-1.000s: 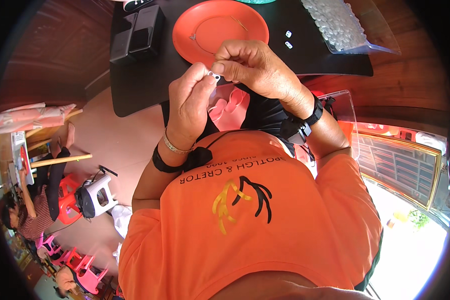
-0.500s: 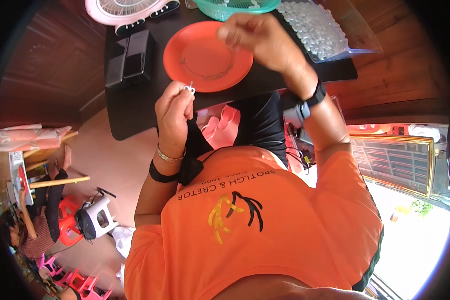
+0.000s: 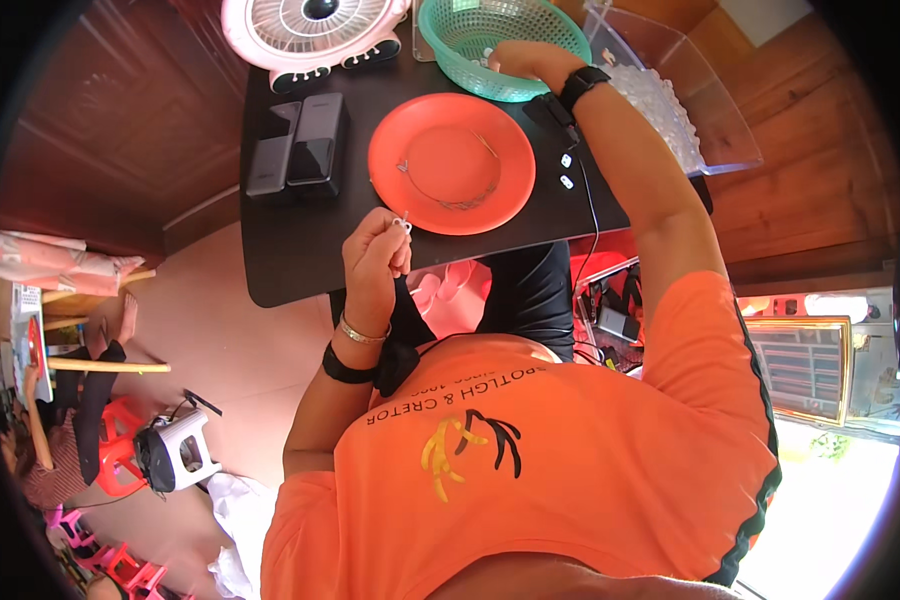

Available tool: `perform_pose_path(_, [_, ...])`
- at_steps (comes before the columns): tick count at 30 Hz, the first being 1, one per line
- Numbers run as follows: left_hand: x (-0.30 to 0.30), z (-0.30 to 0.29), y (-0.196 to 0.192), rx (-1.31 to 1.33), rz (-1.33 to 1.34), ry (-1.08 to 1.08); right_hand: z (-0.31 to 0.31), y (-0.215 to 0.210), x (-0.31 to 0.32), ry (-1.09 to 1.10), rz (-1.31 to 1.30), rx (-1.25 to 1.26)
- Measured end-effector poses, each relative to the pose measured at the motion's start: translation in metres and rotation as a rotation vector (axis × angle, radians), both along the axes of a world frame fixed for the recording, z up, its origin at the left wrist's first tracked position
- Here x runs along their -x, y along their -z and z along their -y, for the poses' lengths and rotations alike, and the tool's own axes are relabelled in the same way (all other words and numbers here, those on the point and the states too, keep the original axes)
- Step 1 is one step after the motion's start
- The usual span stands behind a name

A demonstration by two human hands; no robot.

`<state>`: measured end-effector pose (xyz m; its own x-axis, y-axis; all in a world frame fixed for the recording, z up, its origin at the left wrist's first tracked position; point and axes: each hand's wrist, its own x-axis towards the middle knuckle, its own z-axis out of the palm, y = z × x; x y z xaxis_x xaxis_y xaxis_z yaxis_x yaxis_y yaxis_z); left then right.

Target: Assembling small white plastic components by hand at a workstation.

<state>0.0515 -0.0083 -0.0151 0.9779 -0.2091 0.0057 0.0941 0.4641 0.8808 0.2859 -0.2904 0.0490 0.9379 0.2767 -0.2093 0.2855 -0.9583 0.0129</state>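
Observation:
My left hand (image 3: 373, 252) is closed in a pinch at the table's near edge, just below the orange plate (image 3: 440, 215). Between its fingertips is a small white clip-like piece (image 3: 402, 226) with a thin metal pin sticking up. Thin wire-like bits (image 3: 468, 203) lie on the plate. My right hand (image 3: 526, 60) reaches over the rim of the green mesh basket (image 3: 450, 60), fingers bent together and pointing down inside. A few small white pieces show by its fingertips; whether it grips one is hidden.
Two dark power-bank-like blocks (image 3: 315, 140) lie left of the plate, below a pink fan (image 3: 315, 20). Two white pieces (image 3: 567, 182) and a black cable (image 3: 592, 195) lie right of it. A clear tray (image 3: 720, 130) holds many clear pieces. Another person (image 3: 55, 460) sits far left.
My right hand has moved from above the plate up and away into the green basket. My left hand keeps its pinch on the white piece. The whole view has shifted, showing more of the table.

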Motion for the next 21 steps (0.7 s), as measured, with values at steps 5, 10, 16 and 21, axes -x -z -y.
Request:
perform_pose_path(5, [-0.002, -0.002, -0.002, -0.026, 0.006, 0.043, 0.001, 0.004, -0.013, -0.126, 0.052, 0.048])
perform_pose_path(10, [-0.003, -0.003, -0.001, -0.027, 0.004, 0.02, -0.001, -0.023, 0.003, -0.133, 0.088, -0.112])
perform_pose_path(16, [-0.006, 0.004, -0.006, -0.076, 0.023, 0.044, 0.036, -0.024, 0.033, -0.039, 0.408, -0.538])
perform_pose_path(21, [0.006, 0.003, -0.025, -0.15, 0.052, 0.056, -0.029, -0.053, 0.15, -0.033, -0.095, -1.187])
